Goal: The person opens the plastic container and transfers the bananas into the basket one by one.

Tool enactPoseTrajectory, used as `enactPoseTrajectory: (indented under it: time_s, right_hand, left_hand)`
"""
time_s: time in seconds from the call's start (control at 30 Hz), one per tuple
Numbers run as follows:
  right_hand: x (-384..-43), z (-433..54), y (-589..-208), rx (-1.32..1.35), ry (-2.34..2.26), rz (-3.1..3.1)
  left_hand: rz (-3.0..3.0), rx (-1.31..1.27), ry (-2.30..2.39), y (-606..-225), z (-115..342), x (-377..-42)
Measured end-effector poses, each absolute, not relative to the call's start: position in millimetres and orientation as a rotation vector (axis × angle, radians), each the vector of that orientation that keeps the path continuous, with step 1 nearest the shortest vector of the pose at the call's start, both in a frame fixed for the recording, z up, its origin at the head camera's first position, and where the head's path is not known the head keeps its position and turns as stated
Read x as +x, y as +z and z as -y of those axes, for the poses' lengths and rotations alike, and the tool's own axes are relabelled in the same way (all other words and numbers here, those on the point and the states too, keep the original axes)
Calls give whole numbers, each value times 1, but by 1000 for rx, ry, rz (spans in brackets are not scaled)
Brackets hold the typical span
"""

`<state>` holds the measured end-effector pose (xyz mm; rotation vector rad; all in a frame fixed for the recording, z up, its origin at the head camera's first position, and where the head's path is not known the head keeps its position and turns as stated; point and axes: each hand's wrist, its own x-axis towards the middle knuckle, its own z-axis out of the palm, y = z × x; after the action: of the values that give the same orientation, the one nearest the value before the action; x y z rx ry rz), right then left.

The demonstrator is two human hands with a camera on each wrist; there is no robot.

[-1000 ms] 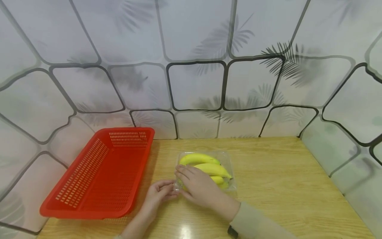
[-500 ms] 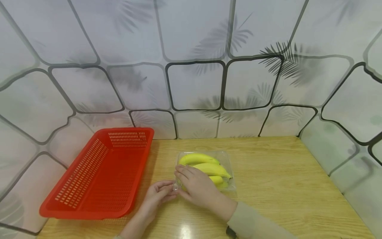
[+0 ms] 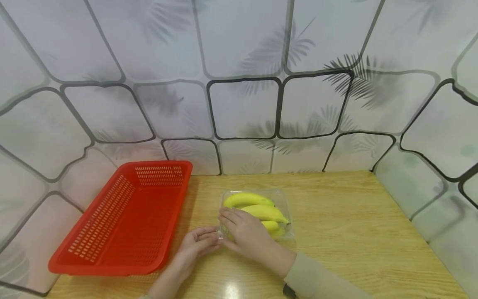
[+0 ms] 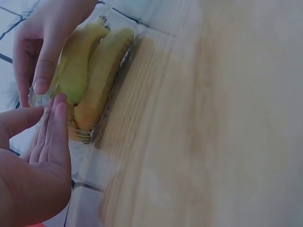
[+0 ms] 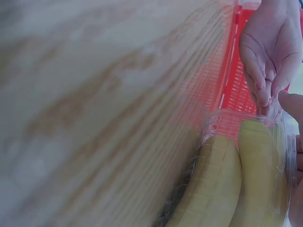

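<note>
A clear plastic box [image 3: 282, 199] with a see-through lid lies on the table, with several yellow bananas [image 3: 264, 212] inside. My left hand [image 3: 196, 246] pinches the box's near left corner between thumb and fingertips. Over the left end of the lid, my right hand [image 3: 248, 233] rests with its fingers fairly straight, hiding part of the bananas, and its thumb points down at that same corner. The left wrist view shows both thumbs close together at the plastic corner, beside the bananas [image 4: 97, 78]. From the right wrist, the box's ridged side wall [image 5: 222, 116] shows near the left fingers.
A red plastic basket [image 3: 184, 182] with slotted walls stands to the left, close to my left forearm. The wooden table [image 3: 347, 224] extends to the right of the box. Patterned panels [image 3: 242, 108] enclose the back and sides.
Both hands stay at the box's near left corner with hardly any movement. The left fingers shift very slightly; the box and the basket stay where they were.
</note>
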<state>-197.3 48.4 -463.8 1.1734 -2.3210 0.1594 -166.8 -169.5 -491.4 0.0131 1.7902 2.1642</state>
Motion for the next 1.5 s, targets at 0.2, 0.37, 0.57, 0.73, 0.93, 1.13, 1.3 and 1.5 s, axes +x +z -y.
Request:
enactPoseTrajectory:
  time_s: [0.2,0.37,0.57,0.73,0.93,1.13,1.3,1.5]
  right_hand:
    - [-197,-49,-464,1170,181,2338]
    - [-196,-48,-465,1163,204,2347]
    - [-196,-46,-465,1144,206,2326]
    - [-197,-45,-464,1132,192,2309]
    - [-198,-43,-462,1128,184,2282]
    - [-196,-42,-459,1117,108,2253]
    - [-196,-41,-459,1122,85,2253]
    - [-195,-39,-457,1131,53,2245]
  left_hand:
    - [-1779,5,2154,-491,169,-167]
    - [-1780,-1,2147,-491,170,-168]
    - [-1788,-17,2139,-490,171,-170]
    - [-1796,-24,2137,-490,171,-171]
    - [-1794,-19,2125,-489,172,-171]
    - [-1780,-9,2120,-488,173,-172]
    - [-1776,-5,2114,-489,174,-174]
    - [-1783,7,2105,-490,175,-175]
